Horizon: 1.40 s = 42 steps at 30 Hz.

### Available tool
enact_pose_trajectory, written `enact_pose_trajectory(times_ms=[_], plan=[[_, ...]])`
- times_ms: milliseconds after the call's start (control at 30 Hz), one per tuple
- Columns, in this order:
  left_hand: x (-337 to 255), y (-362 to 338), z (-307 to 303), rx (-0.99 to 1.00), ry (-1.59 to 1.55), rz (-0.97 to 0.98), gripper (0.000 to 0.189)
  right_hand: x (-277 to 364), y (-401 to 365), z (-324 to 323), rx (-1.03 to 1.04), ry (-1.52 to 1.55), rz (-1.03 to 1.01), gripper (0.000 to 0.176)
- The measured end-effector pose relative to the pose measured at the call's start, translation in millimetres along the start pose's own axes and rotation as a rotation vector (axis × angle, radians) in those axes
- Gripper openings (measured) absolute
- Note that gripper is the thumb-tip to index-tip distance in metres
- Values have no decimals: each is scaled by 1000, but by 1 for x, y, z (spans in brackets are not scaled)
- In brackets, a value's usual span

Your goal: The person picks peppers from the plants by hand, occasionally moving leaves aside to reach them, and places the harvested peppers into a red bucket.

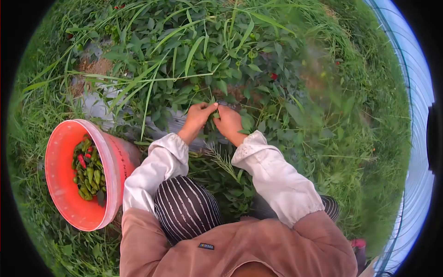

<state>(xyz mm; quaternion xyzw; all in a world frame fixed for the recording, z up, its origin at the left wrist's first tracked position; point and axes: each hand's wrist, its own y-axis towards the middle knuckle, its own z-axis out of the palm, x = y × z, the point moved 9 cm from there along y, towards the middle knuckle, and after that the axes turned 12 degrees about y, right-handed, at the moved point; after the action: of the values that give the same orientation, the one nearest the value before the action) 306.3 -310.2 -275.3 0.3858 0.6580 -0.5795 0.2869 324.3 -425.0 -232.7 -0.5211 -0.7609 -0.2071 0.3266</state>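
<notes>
My left hand (197,121) and my right hand (229,123) meet low in front of a leafy pepper plant (203,60). Thumbs and fingertips come together in a pinch, both hands closed. A thin green stem and a bit of leaf show between them, but what exactly each hand grips is too small to tell. White sleeve covers reach from both wrists up the forearms. To the left, a red-pink bucket (131,152) leans tilted, its mouth toward the left. Several green peppers (92,177) and a few red ones (82,160) lie inside it.
Long grass blades (191,57) hang across the plants. Silvery plastic sheeting (99,104) and bare soil (95,66) show at the left. A ripe red pepper (273,76) sits among leaves to the right. Blue-white ribbed sheeting (417,92) borders the far right. My striped knee (187,207) is below.
</notes>
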Motion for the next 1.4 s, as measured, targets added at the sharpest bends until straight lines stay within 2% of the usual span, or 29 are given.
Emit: enact_pose_trajectory(times_ms=[33, 100, 133, 200, 233, 300, 333, 367, 400, 433, 500, 533, 600, 633, 700, 833, 900, 933, 967, 1033, 1067, 1100, 1167, 1200, 1233, 1300, 1333, 1367, 1400], plan=[[7, 6, 2, 1, -8, -9, 26, 11, -6, -5, 38, -94, 36, 22], [5, 14, 1, -92, 33, 190, 16, 31, -16, -12, 39, -144, 8, 22], [13, 19, 3, -92, 27, 188, 16, 36, -18, -13, 52, -181, 8, 22], [4, 16, 3, -162, 108, 308, 16, 35, -21, -17, 61, -224, 14, 21], [-1, 13, 3, -159, 106, 314, 16, 34, -19, -19, 78, -195, -7, 25], [-1, 4, -2, -146, 78, 201, 14, 43, -17, -31, 94, -168, -27, 29], [-6, 0, -5, -143, 76, 203, 14, 41, -22, -29, 269, 309, 272, 36], [-1, -2, -10, -130, 12, 118, 13, 44, -36, -17, 436, 791, 568, 45], [5, -3, -10, -116, -53, 34, 13, 45, -35, -23, 412, 929, 583, 53], [5, -5, -8, -113, -55, 37, 13, 35, -23, -39, 280, 1042, 535, 46], [7, -8, -4, -102, -132, 33, 16, -13, 11, -88, -130, 1178, 495, 31], [10, -8, -2, -98, -132, 34, 16, -42, 29, -110, -288, 1161, 474, 28], [16, -2, -2, -103, -178, 71, 18, -63, 60, -142, -413, 973, 424, 29], [17, -2, -3, -102, -178, 74, 18, -63, 73, -148, -390, 871, 420, 38], [16, 0, -7, -139, -145, 87, 17, -62, 103, -156, -435, 817, 281, 40], [21, -5, -8, -140, -154, 60, 17, -45, 125, -152, -317, 613, 175, 36], [27, -3, -10, -147, -161, 76, 15, -46, 108, -150, -316, 827, 344, 28], [31, -2, -10, -145, -160, 72, 15, -38, 105, -140, -254, 1179, 264, 20], [33, -1, -10, -152, -185, 76, 15, -36, 96, -141, -260, 1179, 268, 20], [33, 1, -10, -153, -212, 86, 14, -45, 80, -134, -234, 1444, 383, 17], [34, 1, -9, -148, -218, 93, 13, -41, 73, -129, -146, 1611, 391, 18], [34, 1, -8, -145, -223, 101, 12, -37, 65, -130, -150, 1608, 390, 18], [33, 0, -7, -139, -217, 102, 12, -30, 42, -141, -330, 1565, 376, 24], [33, 0, -8, -139, -211, 101, 12, -34, 31, -138, -215, 1501, 501, 30], [33, -1, -9, -140, -212, 101, 12, -26, 23, -136, -213, 1500, 502, 30], [34, -1, -8, -118, -198, 87, 12, -28, -7, -172, -643, 1034, 479, 31], [36, 0, -8, -124, -198, 84, 12, -20, -18, -184, -719, 881, 430, 31], [35, 0, -9, -146, -202, 108, 12, -25, -21, -183, -712, 884, 432, 31], [35, 1, -11, -170, -206, 132, 13, -9, -28, -206, -849, 607, 257, 32]])
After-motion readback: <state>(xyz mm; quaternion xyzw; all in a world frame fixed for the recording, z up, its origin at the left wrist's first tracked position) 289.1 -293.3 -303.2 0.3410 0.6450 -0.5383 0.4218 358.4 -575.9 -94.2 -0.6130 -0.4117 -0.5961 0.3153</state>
